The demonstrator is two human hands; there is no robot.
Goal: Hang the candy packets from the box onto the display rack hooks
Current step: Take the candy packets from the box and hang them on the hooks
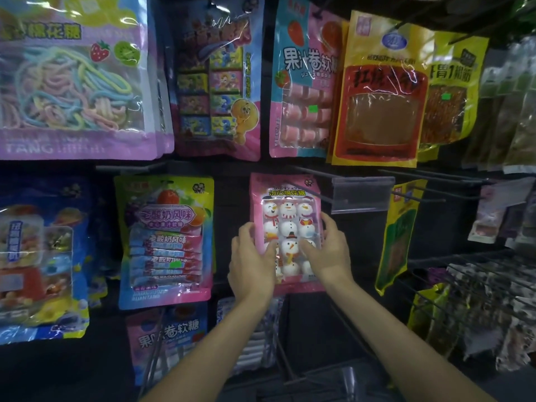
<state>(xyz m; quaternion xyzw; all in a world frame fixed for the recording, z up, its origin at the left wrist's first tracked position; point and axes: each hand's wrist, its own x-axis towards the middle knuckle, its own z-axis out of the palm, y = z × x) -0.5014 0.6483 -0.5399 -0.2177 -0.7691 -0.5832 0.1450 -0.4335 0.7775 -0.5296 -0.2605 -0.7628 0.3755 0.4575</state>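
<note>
A pink packet of snowman marshmallows (287,216) hangs upright in the middle of the dark display rack. Both hands hold it by its lower half. My left hand (251,262) grips the packet's left edge, thumb across the front. My right hand (329,250) grips the right edge, its thumb also on the front. A black hook (307,190) with a clear price-tag holder (362,195) juts out at the packet's top right. Whether the packet's hole sits on the hook cannot be told. The box is out of view.
Hanging packets surround it: a yellow-green one (166,242) to the left, a blue one (40,256) further left, a green-yellow one (398,236) to the right, large bags above. Bare black hooks (441,288) stick out at right and below.
</note>
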